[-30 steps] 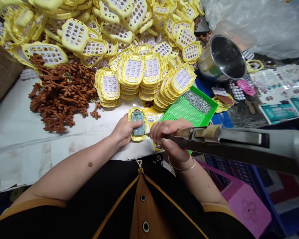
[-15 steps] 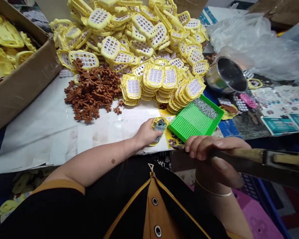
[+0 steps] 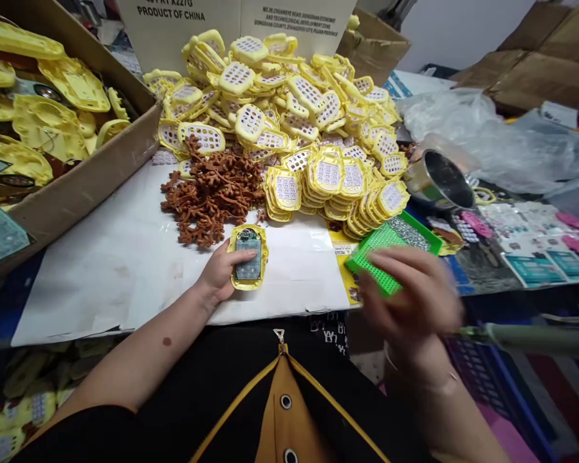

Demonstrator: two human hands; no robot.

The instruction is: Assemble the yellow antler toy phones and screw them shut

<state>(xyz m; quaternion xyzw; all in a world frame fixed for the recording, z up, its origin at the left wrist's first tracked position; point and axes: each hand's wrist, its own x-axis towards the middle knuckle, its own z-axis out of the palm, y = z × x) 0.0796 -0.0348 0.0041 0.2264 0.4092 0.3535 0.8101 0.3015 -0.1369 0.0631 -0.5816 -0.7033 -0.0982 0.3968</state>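
Observation:
My left hand (image 3: pixel 218 273) grips a yellow plastic toy housing (image 3: pixel 264 257) just above the white work surface, thumb pressed on the blue-green circuit board (image 3: pixel 248 262) set inside it. Motion blurs my right hand (image 3: pixel 415 289), which is over the near side of a green perforated tray (image 3: pixel 379 247). Its fingers look bent, but whether they hold anything is unclear. Small silver screws (image 3: pixel 408 233) lie in the tray's far part. Beyond the right wrist is a long, pale screwdriver-like tool (image 3: pixel 525 337), apart from the hand.
Stacked yellow keypad housings (image 3: pixel 328 173) stand behind the tray, before a large heap of yellow shells (image 3: pixel 251 122). Brown branch-shaped pieces (image 3: pixel 210 199) lie left of the stacks. A cardboard box (image 3: pixel 101 157) of yellow parts flanks the left; a metal pot (image 3: pixel 444 180) stands right.
My left hand has carried the housing leftward, showing more of its board. My right hand has let go of the long tool and moved toward the tray. The head view has shifted.

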